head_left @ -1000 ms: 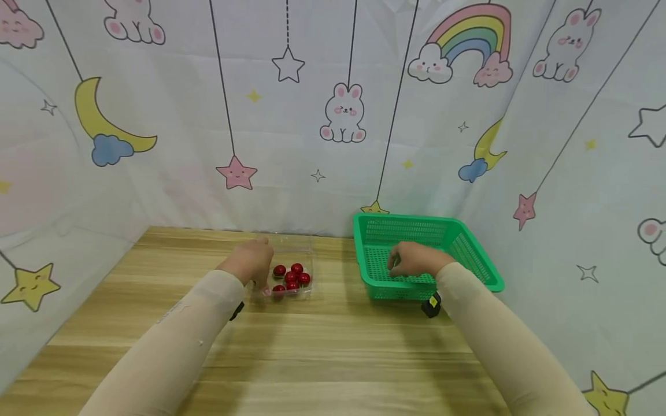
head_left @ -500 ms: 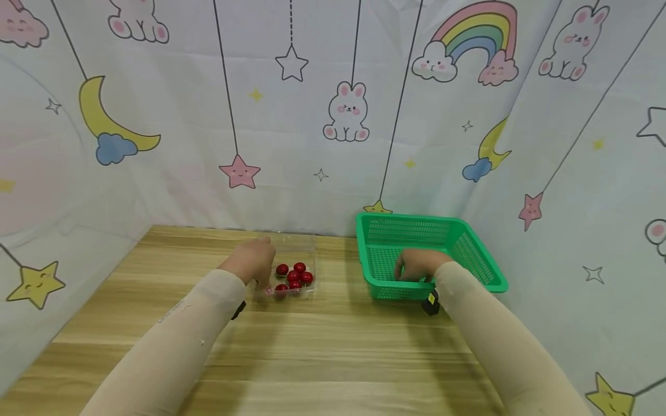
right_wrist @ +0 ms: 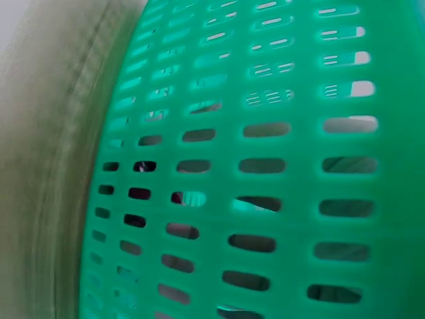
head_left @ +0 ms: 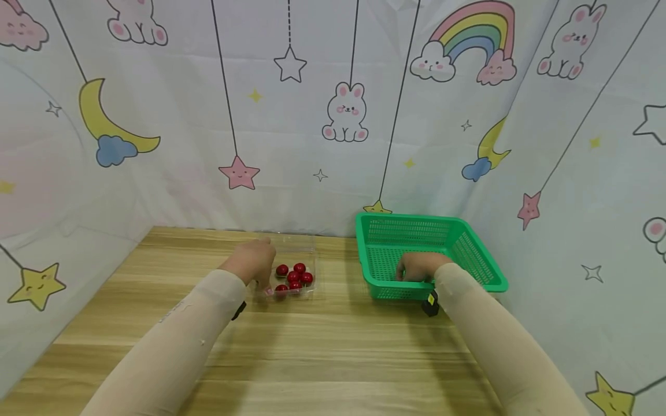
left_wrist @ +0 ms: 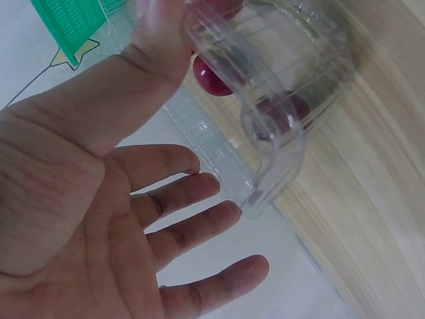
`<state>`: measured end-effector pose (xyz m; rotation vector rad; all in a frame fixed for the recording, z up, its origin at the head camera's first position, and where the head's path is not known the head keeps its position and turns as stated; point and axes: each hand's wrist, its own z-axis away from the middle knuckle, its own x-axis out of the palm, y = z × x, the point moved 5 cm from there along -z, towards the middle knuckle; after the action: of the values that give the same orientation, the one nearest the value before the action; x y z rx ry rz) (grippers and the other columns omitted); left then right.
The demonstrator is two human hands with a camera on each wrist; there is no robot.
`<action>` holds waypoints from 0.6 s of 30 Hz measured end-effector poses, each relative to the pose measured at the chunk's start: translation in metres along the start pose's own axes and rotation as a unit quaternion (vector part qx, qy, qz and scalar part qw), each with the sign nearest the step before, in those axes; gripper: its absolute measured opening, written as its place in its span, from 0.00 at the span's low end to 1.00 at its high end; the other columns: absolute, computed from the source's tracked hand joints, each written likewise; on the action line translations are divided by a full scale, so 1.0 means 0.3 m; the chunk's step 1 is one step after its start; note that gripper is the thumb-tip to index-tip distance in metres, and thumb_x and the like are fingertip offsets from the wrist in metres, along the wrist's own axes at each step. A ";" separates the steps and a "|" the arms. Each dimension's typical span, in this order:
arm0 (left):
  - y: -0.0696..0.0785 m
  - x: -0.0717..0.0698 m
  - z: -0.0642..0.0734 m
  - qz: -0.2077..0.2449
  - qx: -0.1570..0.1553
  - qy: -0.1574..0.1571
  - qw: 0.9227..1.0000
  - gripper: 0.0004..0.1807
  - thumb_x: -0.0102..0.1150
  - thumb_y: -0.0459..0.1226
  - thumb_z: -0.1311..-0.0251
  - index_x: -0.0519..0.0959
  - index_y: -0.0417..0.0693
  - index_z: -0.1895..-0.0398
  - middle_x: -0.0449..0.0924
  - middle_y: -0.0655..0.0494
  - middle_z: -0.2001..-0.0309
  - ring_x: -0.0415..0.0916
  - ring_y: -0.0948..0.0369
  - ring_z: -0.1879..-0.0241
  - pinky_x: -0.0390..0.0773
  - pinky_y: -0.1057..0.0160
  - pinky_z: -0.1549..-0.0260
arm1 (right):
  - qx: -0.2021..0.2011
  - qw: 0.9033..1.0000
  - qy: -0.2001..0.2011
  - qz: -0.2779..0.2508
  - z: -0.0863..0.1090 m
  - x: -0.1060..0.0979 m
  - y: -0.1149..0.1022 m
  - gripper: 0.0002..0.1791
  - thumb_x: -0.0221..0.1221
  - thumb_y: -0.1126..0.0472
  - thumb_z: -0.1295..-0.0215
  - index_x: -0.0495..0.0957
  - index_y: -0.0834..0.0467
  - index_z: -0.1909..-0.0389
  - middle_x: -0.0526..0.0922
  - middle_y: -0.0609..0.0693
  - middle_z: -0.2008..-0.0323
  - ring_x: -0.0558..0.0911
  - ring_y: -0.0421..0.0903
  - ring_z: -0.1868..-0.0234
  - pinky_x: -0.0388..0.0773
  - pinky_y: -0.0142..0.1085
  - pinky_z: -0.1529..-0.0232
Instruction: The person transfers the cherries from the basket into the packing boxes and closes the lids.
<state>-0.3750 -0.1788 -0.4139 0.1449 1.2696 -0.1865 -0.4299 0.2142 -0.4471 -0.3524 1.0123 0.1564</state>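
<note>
My left hand [head_left: 252,261] lies at the left side of a clear plastic clamshell box [head_left: 314,260]. Several glossy red cherries [head_left: 293,277] sit inside it. In the left wrist view the thumb is at the near rim of the box [left_wrist: 275,159], with a cherry [left_wrist: 212,76] just beyond, and the loosely extended fingers [left_wrist: 192,232] reach to the lid [left_wrist: 216,149]. My right hand [head_left: 420,266] is down inside the green basket [head_left: 491,283], fingers pointing downward. Through the slots of the basket wall [right_wrist: 299,146] something dark red shows; the wall hides the fingertips, so I cannot tell whether they hold it.
Both containers stand towards the back of a wooden table [head_left: 322,358], with bare wood between them. A white printed cloth [head_left: 198,190] hangs close behind and along the sides. The basket's raised front wall stands before my right wrist.
My right hand has lowered further into the basket, behind its front rim, and shifted slightly right. My left hand has stayed at the box, and the cherries there look unmoved.
</note>
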 end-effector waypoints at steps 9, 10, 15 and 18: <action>0.001 0.001 0.004 0.001 0.003 0.001 1.000 0.25 0.95 0.46 0.49 0.91 0.42 0.56 0.80 0.44 0.40 0.79 0.51 0.50 0.90 0.49 0.49 | -0.030 0.997 0.058 -0.049 0.020 -0.080 -0.053 0.08 0.64 0.62 0.23 0.92 0.56 0.61 0.89 0.51 0.69 0.77 0.43 0.72 0.78 0.39 0.68; 0.000 0.002 0.004 0.001 0.002 0.001 1.000 0.25 0.94 0.45 0.49 0.91 0.42 0.56 0.80 0.44 0.40 0.79 0.51 0.50 0.90 0.49 0.50 | -0.032 0.996 0.071 -0.051 0.025 -0.094 -0.064 0.09 0.64 0.63 0.24 0.92 0.58 0.61 0.90 0.52 0.68 0.77 0.44 0.72 0.78 0.40 0.67; -0.001 0.005 0.001 -0.002 0.004 0.004 1.000 0.26 0.94 0.45 0.49 0.91 0.41 0.54 0.80 0.43 0.38 0.80 0.51 0.50 0.90 0.50 0.50 | -0.042 0.987 0.144 -0.061 0.046 -0.156 -0.139 0.11 0.62 0.61 0.21 0.91 0.60 0.52 0.92 0.55 0.55 0.83 0.46 0.63 0.84 0.44 0.57; -0.002 0.009 -0.002 0.002 0.003 0.007 1.000 0.24 0.94 0.43 0.48 0.91 0.42 0.55 0.80 0.42 0.36 0.80 0.51 0.50 0.90 0.51 0.52 | -0.061 0.980 0.178 -0.069 0.058 -0.177 -0.210 0.12 0.62 0.59 0.18 0.90 0.58 0.45 0.92 0.56 0.47 0.88 0.49 0.53 0.88 0.49 0.47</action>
<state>-0.3748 -0.1794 -0.4168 0.1540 1.2820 -0.1873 -0.4258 0.1634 -0.3800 -0.5748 1.3308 0.0290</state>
